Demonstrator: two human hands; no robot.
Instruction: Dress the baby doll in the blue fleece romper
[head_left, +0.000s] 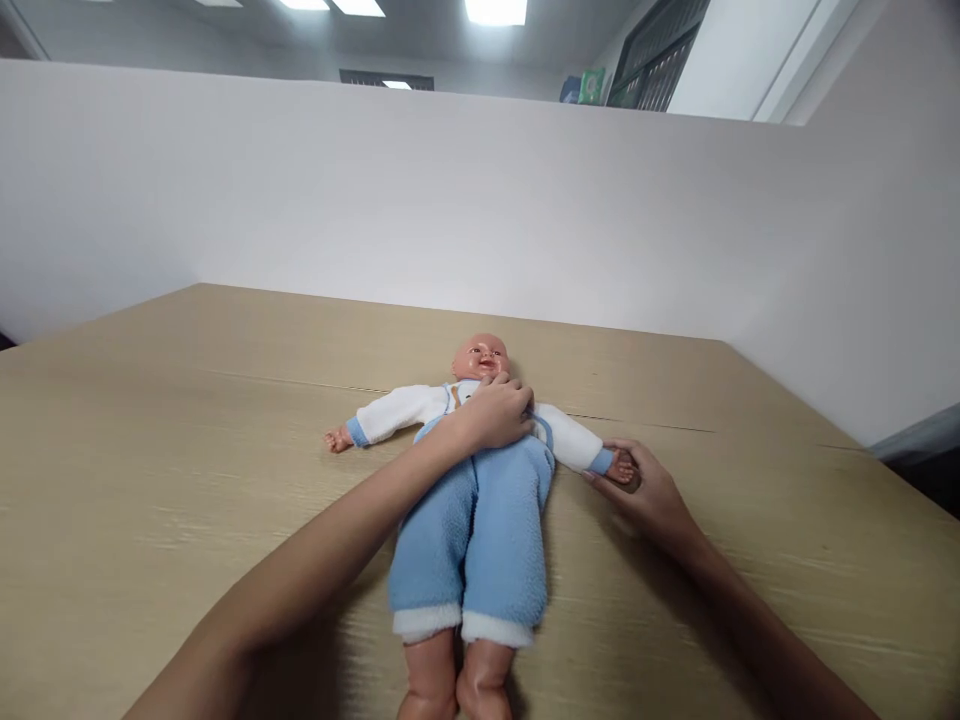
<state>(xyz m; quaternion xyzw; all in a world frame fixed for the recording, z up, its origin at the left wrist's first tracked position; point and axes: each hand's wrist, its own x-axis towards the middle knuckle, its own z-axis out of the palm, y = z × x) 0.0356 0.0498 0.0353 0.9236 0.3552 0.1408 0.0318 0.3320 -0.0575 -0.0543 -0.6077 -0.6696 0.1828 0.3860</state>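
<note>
A baby doll [475, 530] lies on its back on the wooden table [150, 430], head away from me, in a white top and blue fleece overalls with bare legs toward me. My left hand [496, 410] rests palm down on the doll's chest, fingers curled over the overall bib just below the chin. My right hand [645, 485] is closed around the doll's small hand at the end of its white sleeve on the right. The doll's other arm stretches out to the left, untouched.
A white partition wall [480, 200] stands along the table's far and right edges. Ceiling lights and a dark window frame show above it. A dark gap lies past the table's right corner [922, 460].
</note>
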